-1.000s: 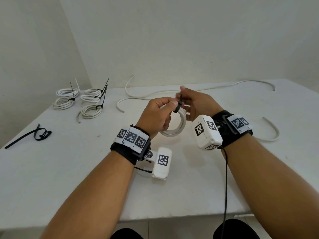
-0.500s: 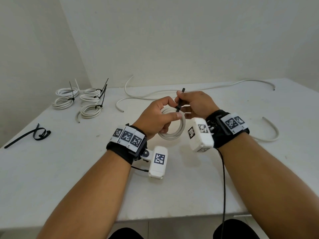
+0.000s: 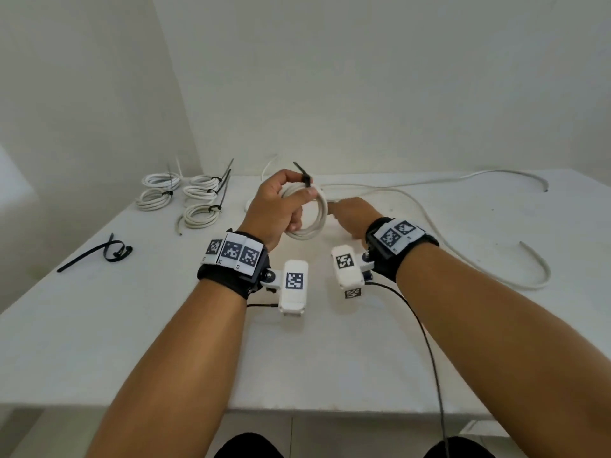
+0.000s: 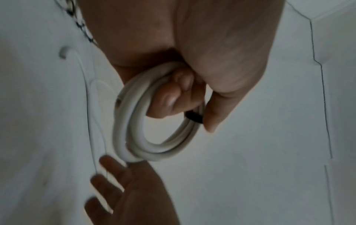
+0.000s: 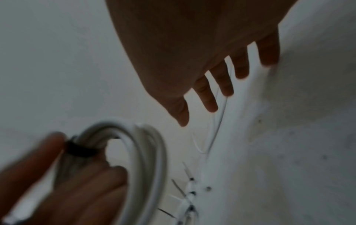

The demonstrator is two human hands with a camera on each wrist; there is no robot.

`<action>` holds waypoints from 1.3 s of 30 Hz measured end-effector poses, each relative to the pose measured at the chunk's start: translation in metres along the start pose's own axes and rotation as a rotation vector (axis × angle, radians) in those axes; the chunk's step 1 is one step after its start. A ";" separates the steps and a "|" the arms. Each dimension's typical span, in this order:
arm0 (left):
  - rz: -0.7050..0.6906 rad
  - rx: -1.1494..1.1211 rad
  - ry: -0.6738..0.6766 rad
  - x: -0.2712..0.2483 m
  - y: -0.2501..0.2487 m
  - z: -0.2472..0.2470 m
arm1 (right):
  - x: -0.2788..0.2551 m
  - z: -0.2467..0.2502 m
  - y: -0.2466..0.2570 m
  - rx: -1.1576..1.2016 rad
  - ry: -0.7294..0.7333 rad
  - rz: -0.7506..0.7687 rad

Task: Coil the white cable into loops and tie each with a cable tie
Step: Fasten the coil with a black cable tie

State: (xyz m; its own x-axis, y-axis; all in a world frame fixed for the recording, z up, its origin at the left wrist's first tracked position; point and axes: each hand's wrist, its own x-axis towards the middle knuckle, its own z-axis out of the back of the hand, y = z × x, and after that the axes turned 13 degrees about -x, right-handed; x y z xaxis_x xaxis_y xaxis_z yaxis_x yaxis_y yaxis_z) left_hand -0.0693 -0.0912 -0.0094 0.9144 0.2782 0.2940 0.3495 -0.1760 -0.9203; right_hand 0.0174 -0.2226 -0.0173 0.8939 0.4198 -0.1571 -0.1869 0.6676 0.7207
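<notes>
My left hand (image 3: 281, 206) grips a coil of white cable (image 3: 314, 223) above the table, thumb by the black cable tie (image 3: 305, 176) that wraps it; the tie's tail sticks up to the left. The left wrist view shows my curled fingers through the coil (image 4: 134, 137) and the tie (image 4: 194, 117) under my thumb. My right hand (image 3: 350, 213) is just right of the coil, fingers straight and spread (image 5: 225, 85), holding nothing, over a loose white cable (image 3: 413, 200) on the table. The coil (image 5: 146, 152) and tie (image 5: 79, 149) appear blurred in the right wrist view.
Several tied white coils (image 3: 185, 200) lie at the back left of the white table (image 3: 99, 325). Spare black cable ties (image 3: 109, 252) lie near the left edge. Loose white cable (image 3: 542, 272) curves over the right side. Walls stand close behind and left.
My right hand has let go of the cable tie and dropped to the right, open. My left hand has lifted the coil up and away from me.
</notes>
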 end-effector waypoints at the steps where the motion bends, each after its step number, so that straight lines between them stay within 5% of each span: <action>1: 0.006 0.010 -0.049 0.001 -0.004 0.009 | 0.001 -0.004 0.006 -0.247 0.025 0.000; 4: 0.074 -0.034 -0.146 0.002 -0.017 0.041 | -0.002 -0.013 0.016 -0.680 0.083 -0.047; 10: 0.103 0.339 -0.260 0.002 -0.051 0.127 | -0.002 -0.017 0.015 -0.622 0.266 -0.121; 17: 0.268 0.969 -0.184 0.031 -0.072 0.218 | 0.025 -0.032 -0.005 -0.779 0.154 -0.164; 26: 0.443 1.473 -0.392 0.057 -0.067 0.256 | 0.061 -0.048 -0.025 -0.734 0.103 -0.197; 32: 0.633 1.688 -0.281 0.063 -0.063 0.254 | 0.064 -0.047 -0.025 -0.721 0.121 -0.202; 39: 0.654 1.796 -0.252 0.072 -0.045 0.264 | 0.060 -0.043 -0.025 -0.786 0.098 -0.199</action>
State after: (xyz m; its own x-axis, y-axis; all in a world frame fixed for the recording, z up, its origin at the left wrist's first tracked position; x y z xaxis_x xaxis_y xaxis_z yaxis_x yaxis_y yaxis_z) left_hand -0.0732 0.1863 -0.0152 0.6929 0.7198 -0.0411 -0.7210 0.6911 -0.0512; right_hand 0.0581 -0.1881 -0.0735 0.9074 0.2757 -0.3171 -0.2926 0.9562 -0.0057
